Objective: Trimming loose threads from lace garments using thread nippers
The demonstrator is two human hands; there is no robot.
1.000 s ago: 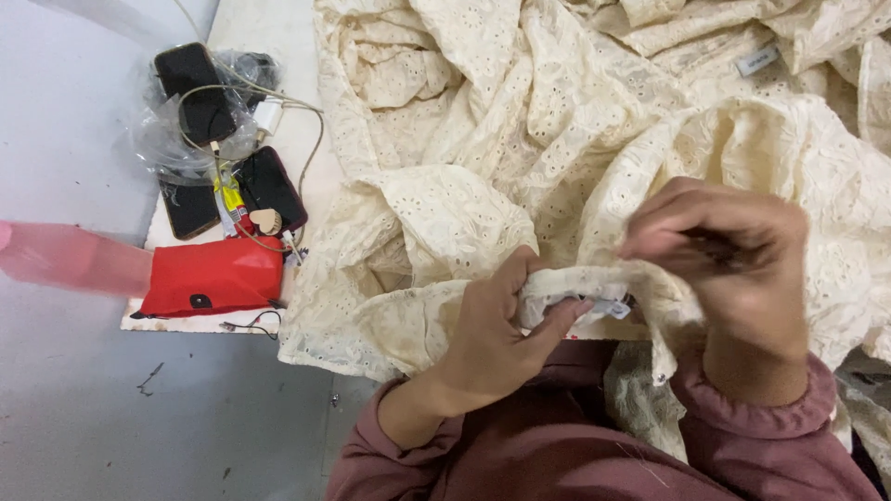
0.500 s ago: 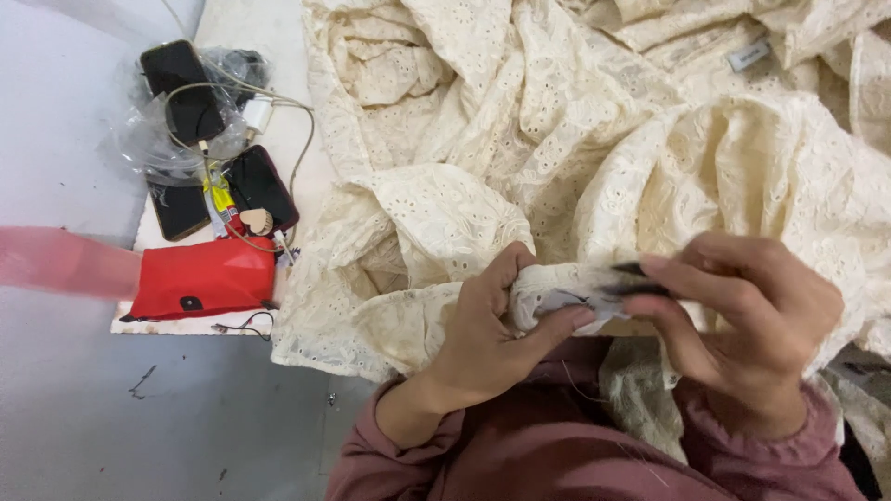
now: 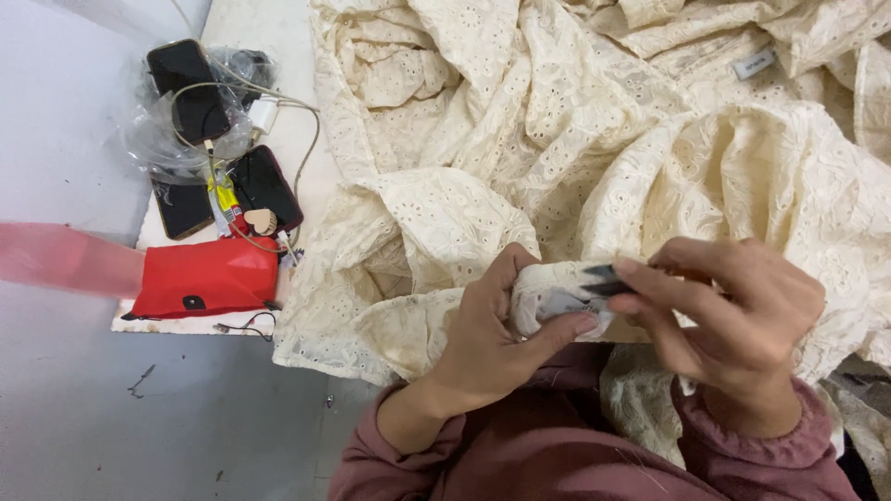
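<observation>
Right hand (image 3: 733, 320) has dropped to the cloth (image 3: 557, 288), maybe holding snips

Left hand (image 3: 492, 339) pinching a rolled edge of soft cream cloth with little holes (image 3: 557, 176), thumb on top, fingers under. Right hand (image 3: 729, 320) just beside it, holding small dark snips (image 3: 603, 280) with the tips touching that same rolled edge. Off to the left, on the white table (image 3: 278, 37): a flat red pouch (image 3: 204, 278), three black phones (image 3: 190, 88) and a tangle of white cords (image 3: 269, 111).
</observation>
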